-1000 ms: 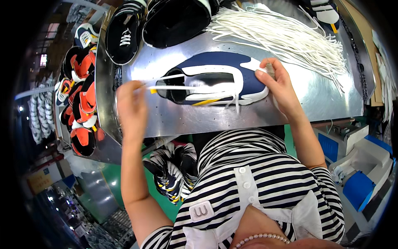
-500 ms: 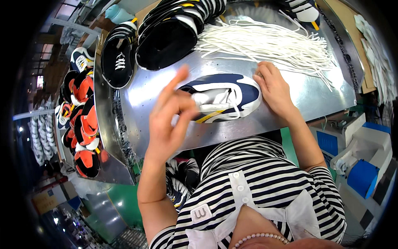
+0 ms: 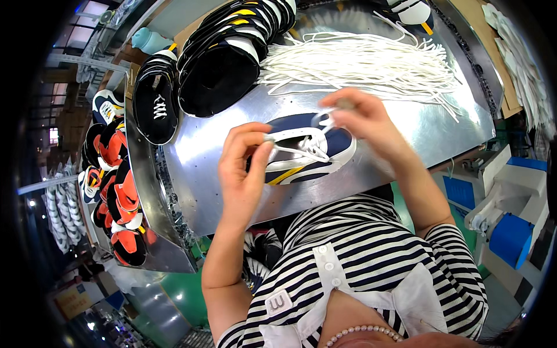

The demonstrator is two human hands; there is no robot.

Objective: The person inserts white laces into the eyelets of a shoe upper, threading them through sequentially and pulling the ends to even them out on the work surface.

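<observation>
A navy, white and yellow shoe upper (image 3: 342,152) lies on the metal table in front of me, its toe pointing right. My left hand (image 3: 243,159) is at its heel end, thumb and fingers pinched on a white shoelace (image 3: 299,153) that runs over the opening to the eyelets. Above the toe end, my right hand (image 3: 365,122) is closed at the fingertips on a white loop of lace (image 3: 322,120); motion blurs these fingers and the loop. The heel is partly hidden behind my left hand.
A bundle of loose white laces (image 3: 360,61) spreads across the far side of the metal table (image 3: 243,210). Stacked black-lined uppers (image 3: 217,81) stand at the far left, beside a laced upper (image 3: 155,110). Orange-lined uppers (image 3: 119,185) lie farther left. A blue-and-white machine (image 3: 510,243) stands right.
My left hand has come down to the heel end and pinched the lace. My right hand has left the table beside the toe and risen over the upper, drawing a lace loop up.
</observation>
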